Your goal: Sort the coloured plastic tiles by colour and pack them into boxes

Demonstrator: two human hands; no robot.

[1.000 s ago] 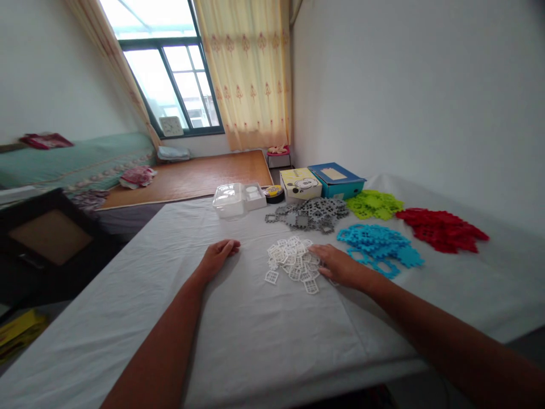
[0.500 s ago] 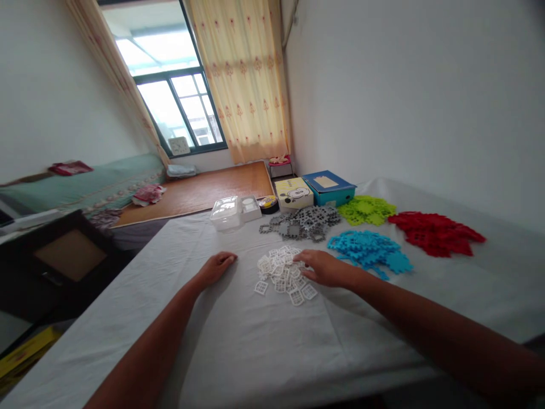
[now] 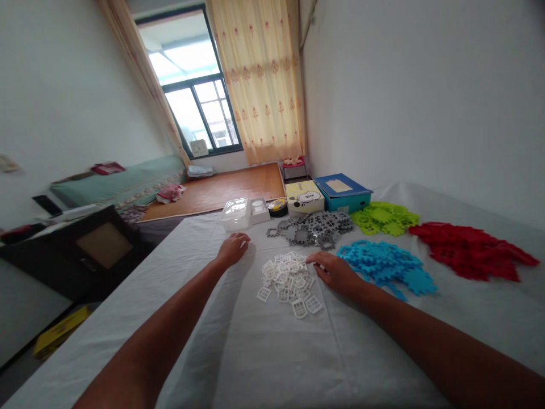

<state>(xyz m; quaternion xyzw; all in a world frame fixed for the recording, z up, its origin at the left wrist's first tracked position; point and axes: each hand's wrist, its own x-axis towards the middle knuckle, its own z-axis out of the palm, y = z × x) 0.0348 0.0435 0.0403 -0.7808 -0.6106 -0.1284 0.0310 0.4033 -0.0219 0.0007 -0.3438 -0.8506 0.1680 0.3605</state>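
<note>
A pile of white lattice window pieces (image 3: 289,277) lies on the white cloth in front of me, a few loose ones at its near side. At the pile's right edge is my right hand (image 3: 338,274), thumb and fingers apart, fingertips at or just over the outermost pieces. I see nothing held in it. My left hand (image 3: 233,249) is over the cloth left of the pile, loosely bent and with nothing visible in it. Just beyond it stands a clear plastic container (image 3: 236,213). Right of my right hand lies a heap of blue plastic pieces (image 3: 385,264).
Grey pieces (image 3: 315,227), green pieces (image 3: 383,217) and red pieces (image 3: 468,247) lie in heaps behind and to the right. A white tray (image 3: 259,210), a black round roll (image 3: 278,208), a yellow box (image 3: 305,197) and a blue box (image 3: 343,191) line the table's far side.
My left hand has moved forward, toward the clear container. The right hand has drawn slightly back to the pile's right edge. The whole view has shifted, so things appear farther right.
</note>
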